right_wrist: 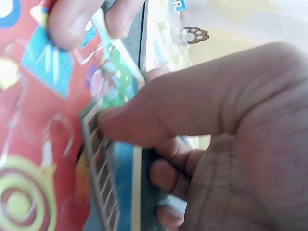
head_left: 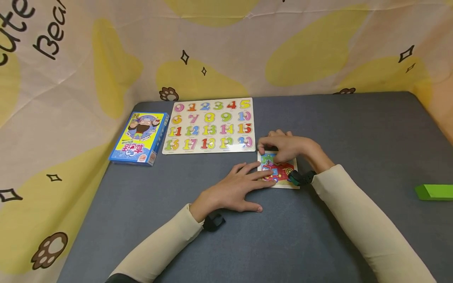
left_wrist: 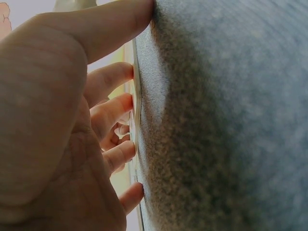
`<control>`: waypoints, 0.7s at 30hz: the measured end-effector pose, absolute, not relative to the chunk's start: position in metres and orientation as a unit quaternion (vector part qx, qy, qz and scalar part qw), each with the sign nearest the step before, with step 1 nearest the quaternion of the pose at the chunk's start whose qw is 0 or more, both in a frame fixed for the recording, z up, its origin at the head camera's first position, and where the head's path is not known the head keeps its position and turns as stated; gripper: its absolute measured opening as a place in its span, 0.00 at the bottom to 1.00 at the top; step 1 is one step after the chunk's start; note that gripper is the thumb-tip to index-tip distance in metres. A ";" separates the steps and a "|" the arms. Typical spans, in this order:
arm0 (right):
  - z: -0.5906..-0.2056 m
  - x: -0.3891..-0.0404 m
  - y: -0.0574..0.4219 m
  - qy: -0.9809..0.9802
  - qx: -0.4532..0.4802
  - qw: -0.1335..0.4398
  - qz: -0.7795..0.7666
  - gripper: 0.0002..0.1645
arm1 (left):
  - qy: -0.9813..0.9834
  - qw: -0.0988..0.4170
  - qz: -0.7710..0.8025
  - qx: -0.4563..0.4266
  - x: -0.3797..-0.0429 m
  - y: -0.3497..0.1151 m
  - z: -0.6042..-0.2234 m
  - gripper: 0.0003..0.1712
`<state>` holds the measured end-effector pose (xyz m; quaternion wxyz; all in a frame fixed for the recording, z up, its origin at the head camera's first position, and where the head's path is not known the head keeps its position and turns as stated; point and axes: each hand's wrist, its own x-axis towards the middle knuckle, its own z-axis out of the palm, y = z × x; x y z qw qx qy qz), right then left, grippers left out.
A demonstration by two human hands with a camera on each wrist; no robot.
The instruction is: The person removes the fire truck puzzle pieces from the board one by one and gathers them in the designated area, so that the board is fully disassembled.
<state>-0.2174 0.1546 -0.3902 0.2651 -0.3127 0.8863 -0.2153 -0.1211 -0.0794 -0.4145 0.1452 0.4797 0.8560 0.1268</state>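
Cream cloth (head_left: pixel 219 43) with yellow patches, paw prints and dark lettering hangs around the grey table (head_left: pixel 198 179). Near the table's far-left corner, a blue-and-yellow box (head_left: pixel 139 137) lies flat along the left edge. Just right of it, a pale number board (head_left: pixel 218 129) lies near the far edge, bright numerals set across it in four rows.

Someone's left hand (head_left: pixel 235 190) reaches in from the near-left, a black band at the wrist and a cream sleeve above. Its fingers are spread and fairly straight, grasping nothing; some fingertips rest on the left part of a small picture puzzle (head_left: pixel 283 173), while the thumb sticks out to the side over the table. That puzzle, showing a red vehicle, lies a little right of the table's middle, by the number board's near-right corner.

Above its far side bends the right hand (head_left: pixel 288 146), fingers curled at the puzzle's far edge and thumb down on top, gripping it there. Seen from the right wrist, that thumb touches a ladder-patterned strip (right_wrist: pixel 103 183). Well apart, towards the table's right edge, lies a green block (head_left: pixel 437 192).
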 end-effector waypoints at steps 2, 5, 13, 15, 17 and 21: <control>-0.396 -0.217 0.160 0.879 -0.314 0.256 -0.250 0.22 | 0.856 0.145 0.128 0.480 -0.121 -0.080 -0.415 0.44; -0.406 -0.214 0.169 0.872 -0.314 0.227 -0.297 0.24 | 0.855 0.146 0.129 0.480 -0.121 -0.079 -0.415 0.44; -0.417 -0.205 0.176 0.884 -0.311 0.152 -0.315 0.23 | 0.856 0.148 0.125 0.478 -0.121 -0.079 -0.414 0.44; -0.417 -0.204 0.174 0.887 -0.309 0.147 -0.311 0.23 | 0.856 0.146 0.125 0.480 -0.121 -0.079 -0.414 0.44; -0.416 -0.202 0.173 0.888 -0.308 0.146 -0.309 0.22 | 0.856 0.146 0.125 0.481 -0.121 -0.079 -0.414 0.44; -0.416 -0.200 0.173 0.886 -0.306 0.143 -0.317 0.22 | 0.855 0.145 0.127 0.482 -0.121 -0.079 -0.414 0.44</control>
